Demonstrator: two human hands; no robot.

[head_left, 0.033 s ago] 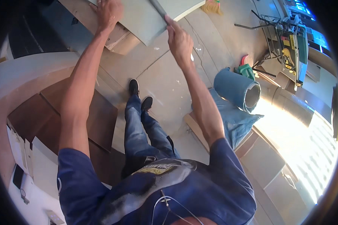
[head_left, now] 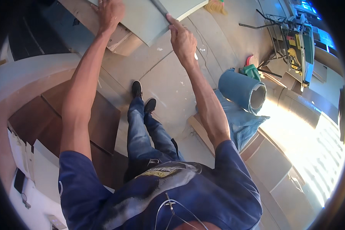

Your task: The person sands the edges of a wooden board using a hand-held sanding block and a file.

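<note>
My right hand (head_left: 183,41) is pinching the near end of this gray strip (head_left: 160,7), which lies across the pale panel (head_left: 140,21). Left hand (head_left: 112,14) is by the panel's left side, can't tell its grip; imo keep 1 light, steady pinch so nothing skews.

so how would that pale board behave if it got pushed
The pale board looks fairly stiff, its visible edges running straight. It may slide, as its face appears smooth. The near corner might dip if pressed, since it juts past the wooden piece.
</note>
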